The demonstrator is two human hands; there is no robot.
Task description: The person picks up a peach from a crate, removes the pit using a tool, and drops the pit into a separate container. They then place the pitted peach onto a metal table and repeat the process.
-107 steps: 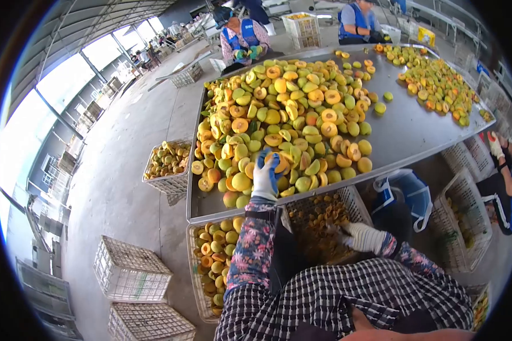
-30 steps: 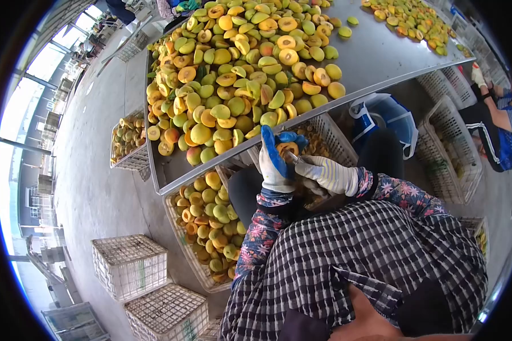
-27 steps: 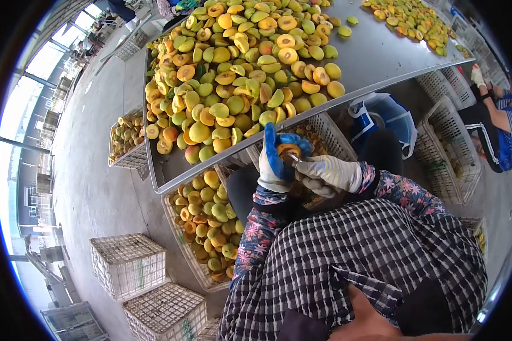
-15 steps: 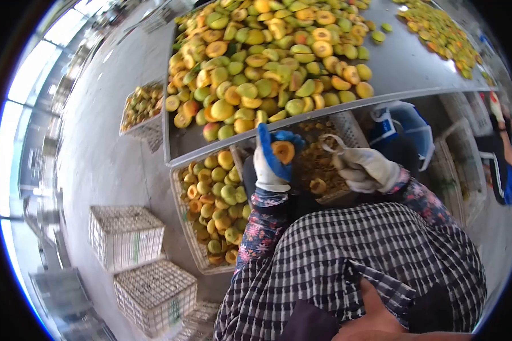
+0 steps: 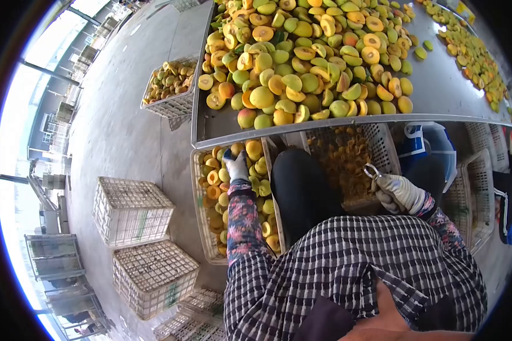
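closest to me, a black-and-white checked garment (image 5: 347, 256) covers the worker's lap, and flowered sleeves (image 5: 243, 213) run out to two gloved hands. the right hand (image 5: 401, 193) is curled around a small metal tool (image 5: 372, 170), whose ring-shaped end pokes out beside a crate of brown pieces (image 5: 384, 149) that sits between the dark-trousered knees (image 5: 301, 182). the left hand (image 5: 236, 166), its glove blue at the fingers, reaches to the far end of the crate of fruit (image 5: 198, 210) beside the left knee; the fingertips are among the yellow pieces, though i can't tell whether they grip one or only touch it. past the right knee stands a blue-and-white container (image 5: 435, 150). over on the left, two pale lattice crates (image 5: 133, 213) stand close together on the concrete floor (image 5: 119, 136). just beyond the knees runs the edge of the metal table (image 5: 444, 94), heaped with a pile of halved yellow and green fruit (image 5: 301, 74); a second pile (image 5: 475, 57) lies apart on its right. off the table's left corner is another fruit-filled crate (image 5: 176, 106), and farther still, bright windows (image 5: 20, 113) line the wall.
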